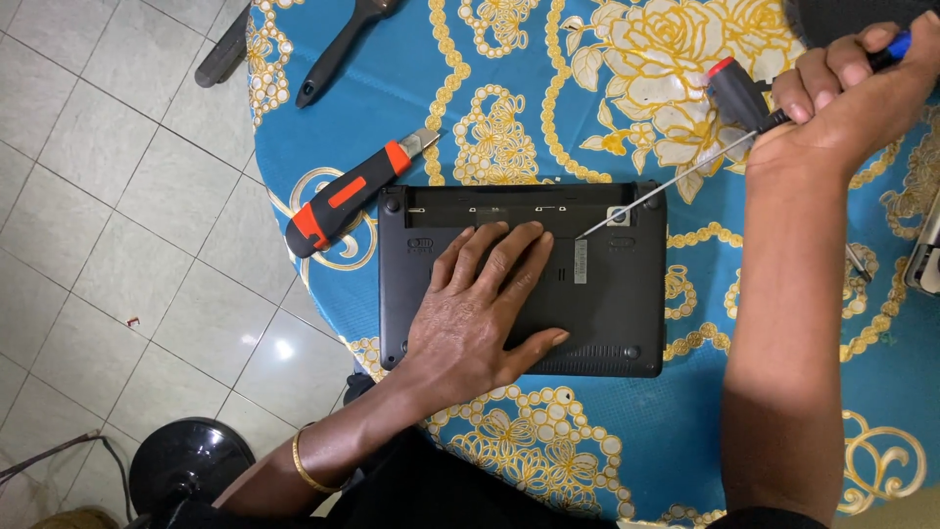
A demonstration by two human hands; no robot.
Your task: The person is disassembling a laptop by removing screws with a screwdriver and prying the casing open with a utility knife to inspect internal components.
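Right forearm is seen closest to the lens, rising to the right hand (847, 93) at the upper right edge. Fingers of that hand are curled tight around the handle of a long screwdriver (676, 178); handle is mostly covered, only a blue end and dark collar show. Thin shaft is angled down-left, its tip resting on the underside of a small black laptop (607, 294), just beside a grey label near the battery bay.

Left hand (480, 313) is laid flat on the laptop base, fingers spread and pressed down, nothing pinched. A gold bangle is worn on that wrist.

Laptop is placed bottom-up near the near-left edge of the tabletop (783, 421), which is covered by a blue cloth with gold floral print. Battery bay along the far edge appears empty, so the battery is judged already out. Base panel is seated in place; corner screws cannot be told as removed or not. Work is judged early: screwdriver tip set, panel not yet lifted.

An orange-and-black utility knife (348, 201) lies just left of the laptop. Dark-handled tools (343, 44) lie at the far-left cloth edge. A red-topped tool (729, 88) sits by the right hand. Tiled floor and a black stool are seen at left.
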